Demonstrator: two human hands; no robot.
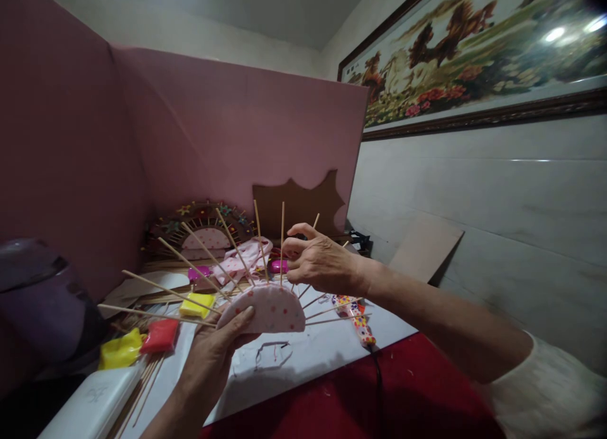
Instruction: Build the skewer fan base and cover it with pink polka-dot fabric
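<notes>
My left hand (213, 357) grips the lower edge of a half-round pink pad with red dots (272, 307). Several thin wooden sticks (190, 265) fan out from its curved rim. My right hand (317, 259) hovers above the pad with its fingers pinched round one upright stick (282, 240) near the middle of the fan.
A finished decorated fan (203, 227) leans against the pink partition (213, 129). Yellow and red packets (142, 341), pink cloth (246, 252), a patterned tool with a cord (358, 322) and a white box (90, 404) lie on the white sheet over a red tablecloth (360, 395).
</notes>
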